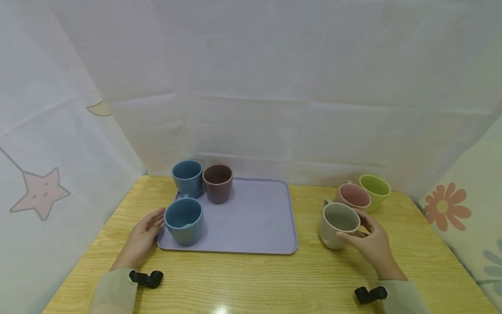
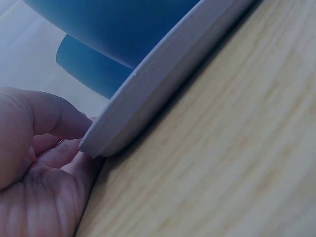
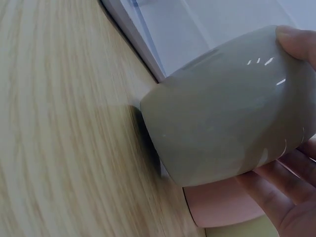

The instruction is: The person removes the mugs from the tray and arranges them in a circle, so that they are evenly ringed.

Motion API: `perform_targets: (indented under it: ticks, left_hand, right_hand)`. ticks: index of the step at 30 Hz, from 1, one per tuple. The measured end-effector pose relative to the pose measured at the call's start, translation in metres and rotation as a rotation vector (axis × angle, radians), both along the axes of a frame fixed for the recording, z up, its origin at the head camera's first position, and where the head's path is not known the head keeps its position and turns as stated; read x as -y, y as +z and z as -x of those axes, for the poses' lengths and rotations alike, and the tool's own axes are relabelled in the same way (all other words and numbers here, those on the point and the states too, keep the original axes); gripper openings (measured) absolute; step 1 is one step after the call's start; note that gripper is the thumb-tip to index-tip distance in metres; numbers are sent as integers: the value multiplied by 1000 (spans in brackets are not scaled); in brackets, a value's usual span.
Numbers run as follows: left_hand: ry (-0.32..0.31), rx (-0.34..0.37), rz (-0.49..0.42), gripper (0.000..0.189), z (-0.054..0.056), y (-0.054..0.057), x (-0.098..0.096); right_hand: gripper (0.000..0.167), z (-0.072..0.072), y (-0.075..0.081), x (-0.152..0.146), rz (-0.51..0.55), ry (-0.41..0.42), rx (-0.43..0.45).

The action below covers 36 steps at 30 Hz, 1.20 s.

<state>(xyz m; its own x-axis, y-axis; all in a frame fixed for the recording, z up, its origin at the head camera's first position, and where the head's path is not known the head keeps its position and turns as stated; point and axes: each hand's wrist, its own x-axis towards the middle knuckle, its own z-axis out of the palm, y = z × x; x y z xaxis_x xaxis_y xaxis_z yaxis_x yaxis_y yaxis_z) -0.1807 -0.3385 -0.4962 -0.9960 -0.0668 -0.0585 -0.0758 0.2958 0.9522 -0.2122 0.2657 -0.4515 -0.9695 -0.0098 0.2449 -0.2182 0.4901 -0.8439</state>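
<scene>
My right hand (image 1: 372, 244) grips a grey mug (image 1: 337, 229) by its rim and side, thumb toward the front, fingers on the far right side. In the right wrist view the mug's base (image 3: 158, 143) is close over the wood, with a dark shadow beneath. At the left edge of a lilac tray (image 1: 251, 218), my left hand (image 1: 143, 233) pinches the rim, seen closely in the left wrist view (image 2: 118, 116). On the tray's left part stand a front blue mug (image 1: 184, 229), another blue mug (image 1: 188, 176) behind it and a brown mug (image 1: 218, 187).
Right behind the grey mug stand a pink mug (image 1: 354, 196) and a green mug (image 1: 375, 189), close together. The wooden table (image 1: 251, 283) runs back to a white cloth (image 1: 251, 122), with more printed cloth at both sides.
</scene>
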Motion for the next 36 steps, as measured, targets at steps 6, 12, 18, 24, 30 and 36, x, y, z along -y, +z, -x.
perform_targets:
  ticks: [6,12,18,24,30,36]
  left_hand:
    - [3,1,9,54,1,-1,0]
    - [2,3,27,54,1,0,0]
    - [2,-12,-4,54,0,2,-2]
    - [2,-18,-21,54,-1,3,-2]
    - [0,-24,-22,55,-2,3,-1]
    - [-5,-27,-23,54,-1,-1,0]
  right_hand:
    - [74,-1,-2,-9,14,-2,18]
    - [75,0,-5,-17,37,18,15]
    - [73,3,-5,-26,34,77,7]
    - [75,6,-6,-34,51,154,-15]
    - [77,9,-6,-44,79,229,-25]
    - [78,10,-11,-50,122,274,-21]
